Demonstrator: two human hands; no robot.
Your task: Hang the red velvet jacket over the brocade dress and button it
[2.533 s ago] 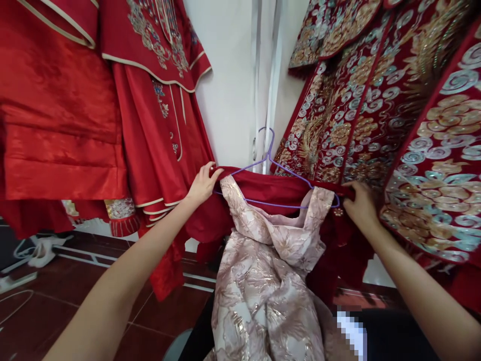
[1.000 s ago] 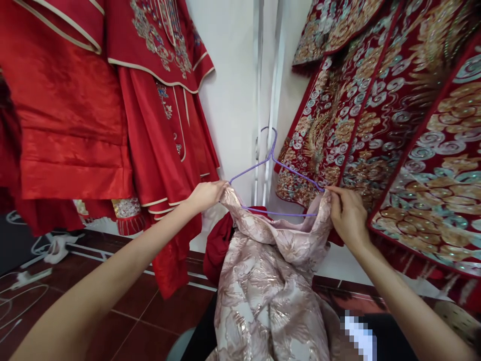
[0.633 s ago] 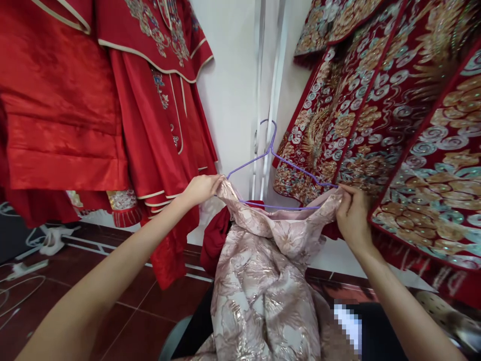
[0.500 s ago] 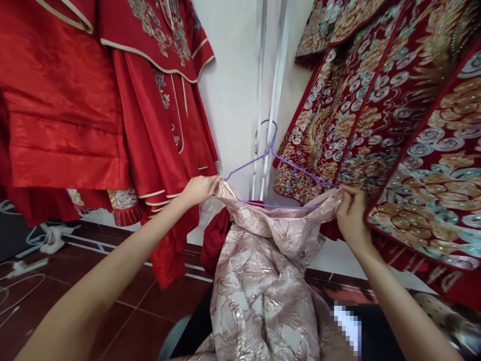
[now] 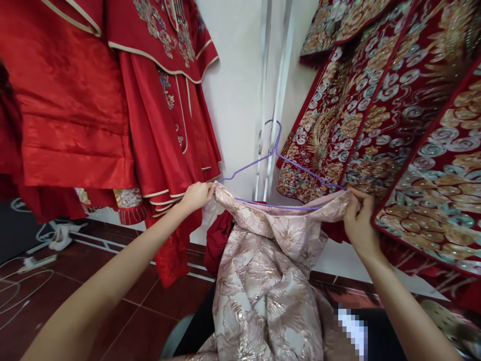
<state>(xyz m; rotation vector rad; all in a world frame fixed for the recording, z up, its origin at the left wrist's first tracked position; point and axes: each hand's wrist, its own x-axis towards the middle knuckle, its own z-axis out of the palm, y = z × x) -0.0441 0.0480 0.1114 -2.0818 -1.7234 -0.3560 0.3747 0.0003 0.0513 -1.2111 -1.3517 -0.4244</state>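
A pale pink brocade dress [image 5: 270, 281] hangs in front of me from a thin purple wire hanger [image 5: 280, 165]. My left hand [image 5: 195, 194] pinches the dress's left shoulder at the hanger's left end. My right hand [image 5: 358, 220] grips the right shoulder at the hanger's right end. The dress top is stretched wide between both hands. A dark red garment [image 5: 220, 238] sags behind the dress, below the hanger.
Red satin robes [image 5: 112, 100] hang at the left. Heavily embroidered dark red garments [image 5: 394, 115] hang at the right, touching my right hand. A white wall with vertical rails [image 5: 270, 75] is behind. Cables and a power strip [image 5: 33, 260] lie on the dark red tile floor.
The dark red garment that lay across the hanger has dropped behind the pink dress. Both hands moved from it to the dress's shoulders and have pulled them further apart.
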